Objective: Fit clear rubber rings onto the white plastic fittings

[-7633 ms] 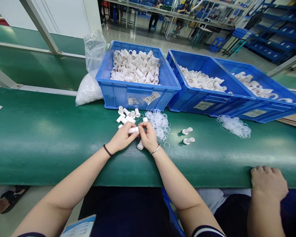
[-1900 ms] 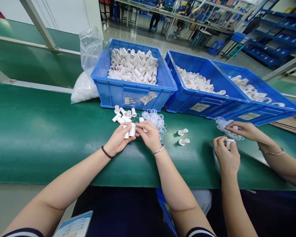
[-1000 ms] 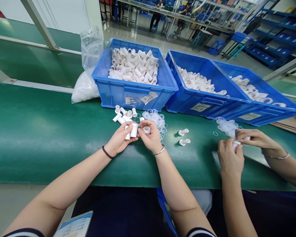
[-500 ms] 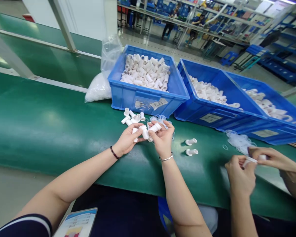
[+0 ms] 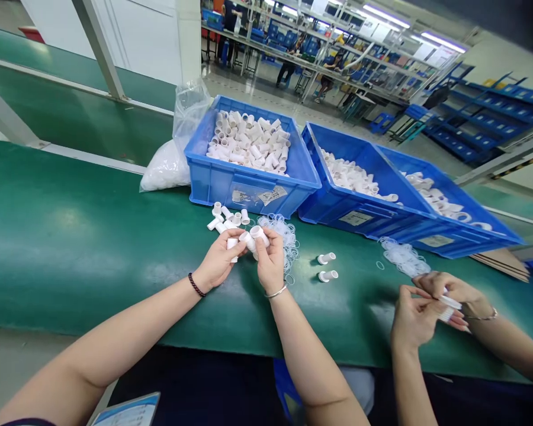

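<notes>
Your left hand is curled round two pieces: one white plastic pipe fitting sits between your thumb and fingers, and a second white fitting is pinched out toward your fingertips. Your right hand has its thumb and fingers closed on a third white fitting, its round mouth facing up. The second and third overlap in view between your hands; you cannot tell from here whether they are joined.

Just beyond your left-hand grip, a small cluster of loose white fittings lies on the green tabletop. A heap of clear thin rings spreads just beyond and to the right of your right-hand grip. Farther right of it are two flanged fittings, near each other but apart.

Past the cluster, ahead of your grip, stands a blue bin full of white fittings, with a clear plastic bag at its left. Well to the right of your grip, a co-worker's hands hold a white piece, near another pile of rings.
</notes>
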Available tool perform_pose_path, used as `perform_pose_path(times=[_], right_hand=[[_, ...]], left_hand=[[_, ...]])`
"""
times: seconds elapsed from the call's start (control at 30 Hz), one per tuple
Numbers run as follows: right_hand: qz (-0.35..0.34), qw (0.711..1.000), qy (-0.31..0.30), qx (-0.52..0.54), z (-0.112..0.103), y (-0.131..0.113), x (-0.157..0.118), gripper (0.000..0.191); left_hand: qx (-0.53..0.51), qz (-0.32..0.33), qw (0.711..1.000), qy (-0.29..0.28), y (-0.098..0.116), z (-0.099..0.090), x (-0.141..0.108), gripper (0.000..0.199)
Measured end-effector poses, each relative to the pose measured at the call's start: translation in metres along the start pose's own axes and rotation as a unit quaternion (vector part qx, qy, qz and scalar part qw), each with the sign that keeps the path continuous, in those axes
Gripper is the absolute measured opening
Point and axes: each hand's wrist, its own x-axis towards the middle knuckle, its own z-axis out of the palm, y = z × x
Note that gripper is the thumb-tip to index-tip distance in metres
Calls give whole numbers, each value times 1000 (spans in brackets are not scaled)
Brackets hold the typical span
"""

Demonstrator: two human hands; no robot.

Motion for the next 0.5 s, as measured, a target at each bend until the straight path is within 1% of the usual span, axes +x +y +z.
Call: perform_pose_path(times=[0.07, 0.17, 0.23, 0.27, 0.33, 0.4, 0.47, 0.5], right_hand=[[3, 1000, 1, 1, 4, 2, -1, 38], [19, 1000, -18, -7, 7, 3, 0, 42], [26, 999, -28, -22, 2, -3, 2, 43], [23, 999, -25, -34, -5, -9, 3, 42], [-2, 998, 8, -69, -27, -27, 4, 41], [-32, 990, 63, -125, -60, -52, 4, 42], [-42, 969, 113, -213, -98, -77, 2, 43], [-34, 952, 129, -275, -117, -87, 1, 42]], left_hand=[[16, 22, 1000, 0, -3, -2, 1, 34], [67, 62, 996, 9, -5, -4, 1, 36], [105, 75, 992, 1, -4, -4, 0, 40], [121, 73, 990, -8, -3, -4, -1, 44], [147, 66, 987, -26, -1, -3, -3, 52], [171, 68, 982, -33, 0, -2, -5, 54], [194, 73, 978, -32, 0, -1, -6, 50], [202, 72, 976, -32, 0, -1, -7, 46]])
